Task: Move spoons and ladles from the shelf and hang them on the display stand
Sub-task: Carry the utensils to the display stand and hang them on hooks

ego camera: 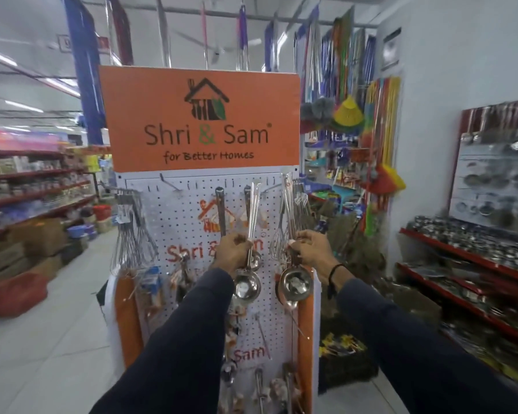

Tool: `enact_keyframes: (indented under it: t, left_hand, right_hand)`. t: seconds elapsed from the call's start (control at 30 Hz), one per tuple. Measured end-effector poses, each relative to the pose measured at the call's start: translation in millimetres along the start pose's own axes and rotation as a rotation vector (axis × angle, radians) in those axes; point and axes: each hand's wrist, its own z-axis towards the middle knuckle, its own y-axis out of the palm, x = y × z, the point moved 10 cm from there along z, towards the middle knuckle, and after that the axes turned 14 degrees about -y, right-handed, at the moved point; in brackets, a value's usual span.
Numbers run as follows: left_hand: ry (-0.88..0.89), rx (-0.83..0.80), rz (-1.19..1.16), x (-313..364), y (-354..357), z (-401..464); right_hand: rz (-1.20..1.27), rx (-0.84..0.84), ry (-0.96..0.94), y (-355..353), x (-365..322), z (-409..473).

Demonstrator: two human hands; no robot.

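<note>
Shop aisle w/ tiled floor, shelves of goods on both sides, brooms hanging at back right. Front & centre stands the display stand (192, 210), a white pegboard under an orange sign (199, 119), w/ whisks (135, 234) hung at its left.

Left hand (232, 249) is closed round the handles of a bunch of ladles (247, 283), bowls hanging below the fist, handle tops up near a hook (253, 186). Can't tell if they're already on it. Right hand (307, 249) pinches the handles of a second ladle bunch (295, 285) at the stand's right edge, fingers curled; those handles run up to the top hooks too.

Handling, my guess: steel, so stiff, smooth & a bit slippery, not fragile. Bowl end is heavy, so they'll swing & clank if held loosely. Best grip is mid-handle or higher, near the hole end, keeping the bunch together so the holes line up w/ the hook. Shelf w/ steel pots (467, 252) sits well apart at right.
</note>
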Motion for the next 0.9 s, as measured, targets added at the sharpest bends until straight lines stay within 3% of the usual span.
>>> enact_keyframes:
  t: [0.27,0.5,0.9]
  left_hand:
    - [0.031,-0.012,0.011,-33.0,11.4,15.4]
    - [0.054,0.122,0.027,-20.0,-4.1,30.0]
    - [-0.018,0.137,0.09,-24.3,-2.4,78.5]
  right_hand:
    - [-0.068,-0.067,-0.015,4.7,3.4,3.9]
    - [-0.028,-0.118,0.046,23.0,4.0,5.4]
    - [-0.054,-0.221,0.108,39.4,42.2,9.4]
